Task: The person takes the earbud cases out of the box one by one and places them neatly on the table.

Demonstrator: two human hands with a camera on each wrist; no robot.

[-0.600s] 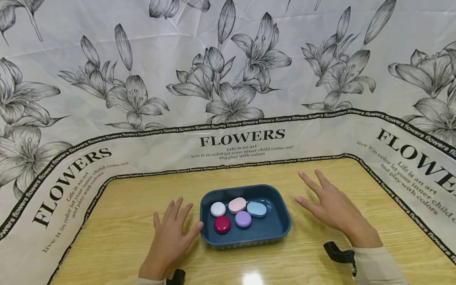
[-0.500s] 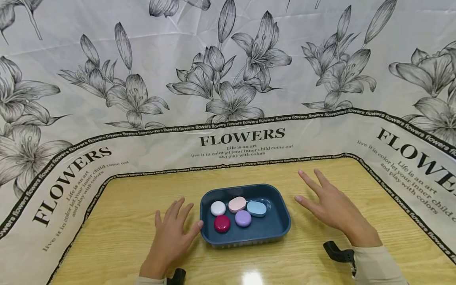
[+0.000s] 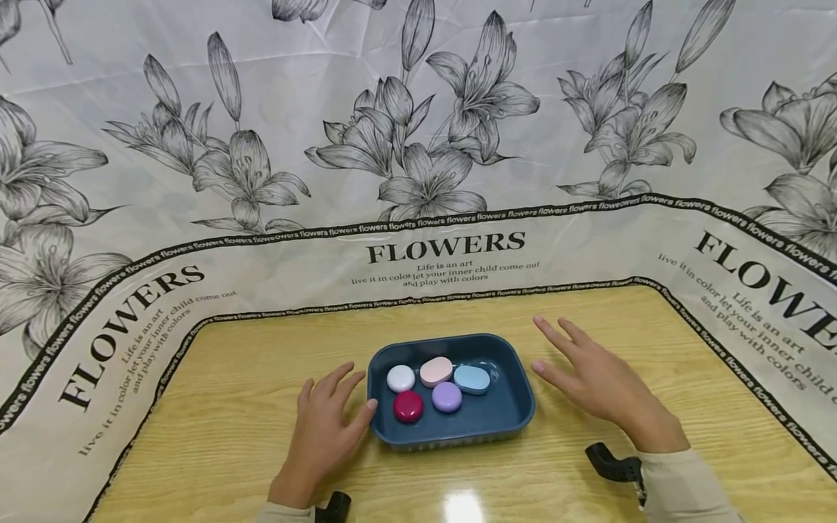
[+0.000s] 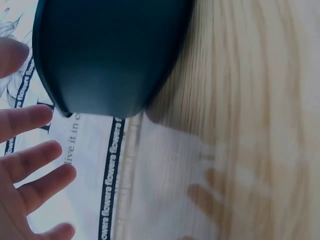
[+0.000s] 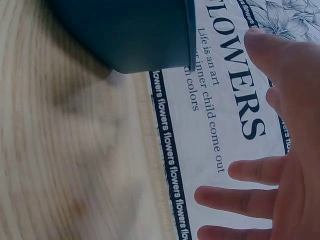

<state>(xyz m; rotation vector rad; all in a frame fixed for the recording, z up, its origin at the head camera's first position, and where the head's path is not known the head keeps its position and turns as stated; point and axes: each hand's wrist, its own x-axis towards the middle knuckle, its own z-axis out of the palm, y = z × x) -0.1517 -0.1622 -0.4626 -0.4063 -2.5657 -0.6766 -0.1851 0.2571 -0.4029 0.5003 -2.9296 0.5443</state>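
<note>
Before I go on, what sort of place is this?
Probably a screened-off workspace, though what lies beyond doesn't show. A flower-print cloth rises along the back and both sides of a wooden table, with a blue tray on top.

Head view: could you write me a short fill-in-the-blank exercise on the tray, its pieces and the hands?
The tray holds ____ pieces.
In the far row, the pink piece lies between the white piece and the ____ one.
In the near row, beside the purple piece, lies the ____ one.
The left hand and right hand hold ____ of these pieces.

Missing words: five; light blue; dark red; none.
</note>
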